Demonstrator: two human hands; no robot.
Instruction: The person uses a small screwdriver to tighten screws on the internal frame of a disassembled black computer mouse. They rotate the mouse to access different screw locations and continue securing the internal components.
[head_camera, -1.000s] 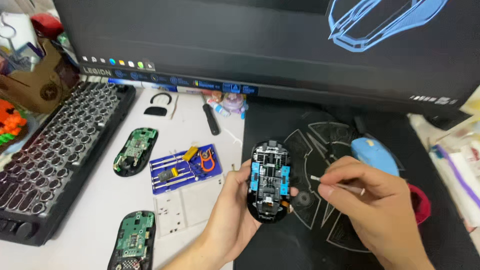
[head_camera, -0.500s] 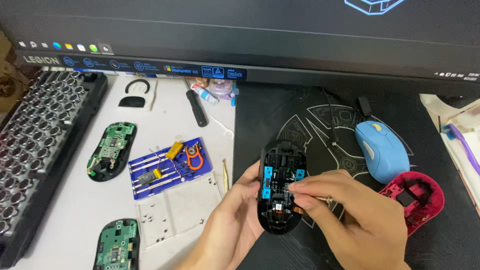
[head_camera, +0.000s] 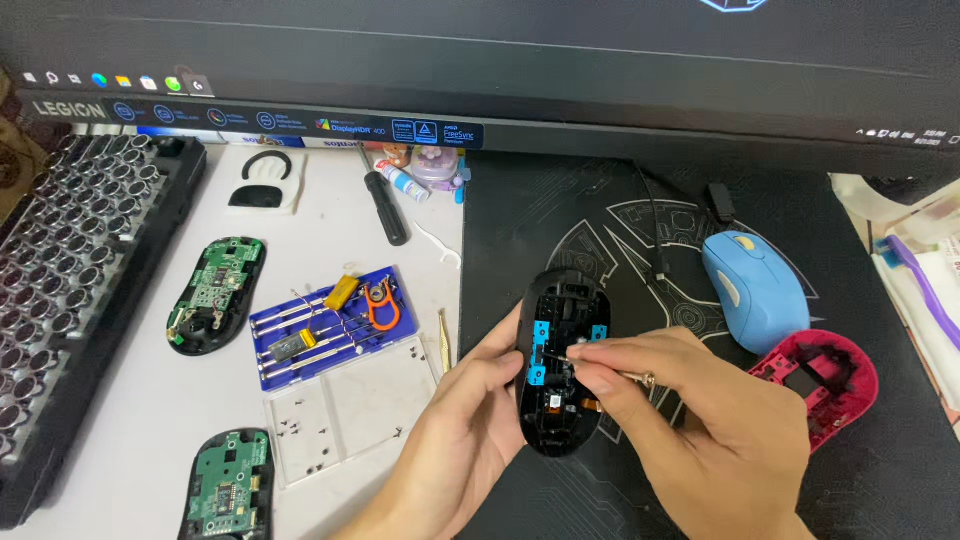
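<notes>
My left hand (head_camera: 462, 432) cradles an opened black mouse base (head_camera: 561, 330) with blue inner parts, held above the black mouse pad (head_camera: 560, 210). My right hand (head_camera: 700, 430) pinches a thin metal-tipped tool (head_camera: 590, 366) whose tip sits inside the shell near the middle blue part. The lower half of the shell is partly hidden by my fingers.
A blue tray of small tools (head_camera: 325, 325) and a clear tray with tiny screws (head_camera: 330, 420) lie on the white desk, with two green circuit-board mouse bases (head_camera: 212, 293) (head_camera: 225, 487). A keyboard (head_camera: 70, 260) is left; a blue mouse (head_camera: 752, 287) and a red shell (head_camera: 825, 380) right. A monitor (head_camera: 480, 60) stands behind.
My right hand has come in from the right and brought the tool's tip into the shell. The view has tilted downward and shifted slightly.
</notes>
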